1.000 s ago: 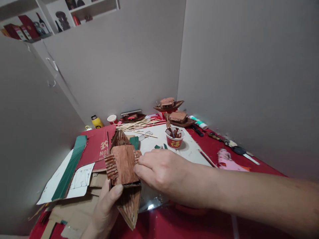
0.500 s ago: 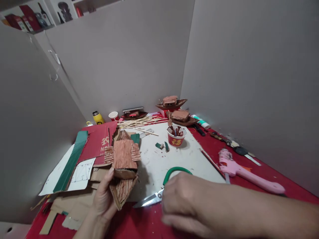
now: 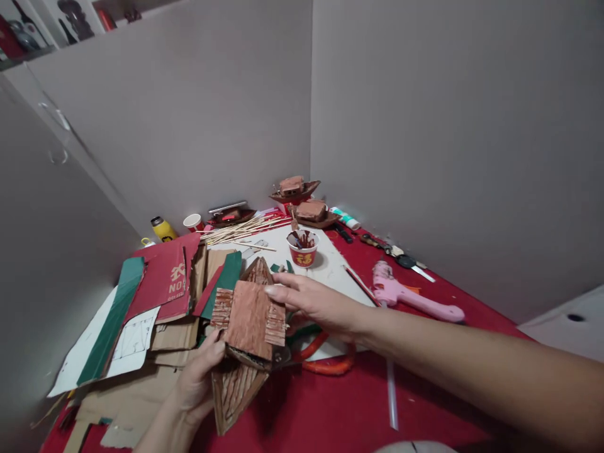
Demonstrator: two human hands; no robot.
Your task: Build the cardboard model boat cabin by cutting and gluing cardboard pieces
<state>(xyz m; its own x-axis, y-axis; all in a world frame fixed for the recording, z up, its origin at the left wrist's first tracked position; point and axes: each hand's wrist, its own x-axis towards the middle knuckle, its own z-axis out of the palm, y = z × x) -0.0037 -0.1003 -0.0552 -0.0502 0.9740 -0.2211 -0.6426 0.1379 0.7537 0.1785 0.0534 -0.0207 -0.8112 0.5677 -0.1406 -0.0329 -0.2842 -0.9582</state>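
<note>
Desk (image 3: pixel 340 409) red-covered; cardboard sheets (image 3: pixel 141 393) lie left of the brown model boat (image 3: pixel 249 318), itself held up over the desk. Left hand (image 3: pixel 197 377) clamped on the boat's left side; right hand (image 3: pixel 318 303) touches its right side, whether gripping unclear. Pink glue gun (image 3: pixel 419 301) well right of the boat; red paint-smeared bowl (image 3: pixel 302 257) beyond the boat.

Here we are in a craft corner, a table (image 3: pixel 340 409) against grey walls (image 3: pixel 425 126)!
Around the paint cup (image 3: pixel 302 258): model boats (image 3: pixel 311 210) stand behind, thin sticks (image 3: pixel 240 230) lie behind-left, cut cardboard (image 3: pixel 174 336) sits stacked left, a pink glue gun (image 3: pixel 406 296) rests right.
</note>
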